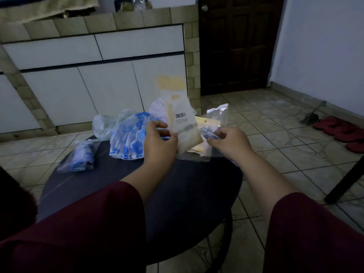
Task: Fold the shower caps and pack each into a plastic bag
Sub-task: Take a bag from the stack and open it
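Note:
My left hand [159, 141] pinches a cream plastic bag [184, 123] with a barcode label, held upright over the far side of the round dark table [118, 186]. My right hand [229, 141] grips a folded blue shower cap [209, 132] inside a clear plastic bag [217, 115]. A blue-and-white flowered shower cap [129, 136] lies unfolded on the table left of my left hand. A packed bag with a blue cap [80, 157] lies near the table's left edge. A pale green cap [103, 125] and a pinkish white one [157, 108] lie at the back.
Flat cream bags [202, 147] lie on the table under my hands. White cabinets [88, 85] stand behind the table, with a dark door [236, 46] to the right. Red slippers [338, 129] sit on the tiled floor at right. A dark furniture leg [346, 180] slants at the right edge.

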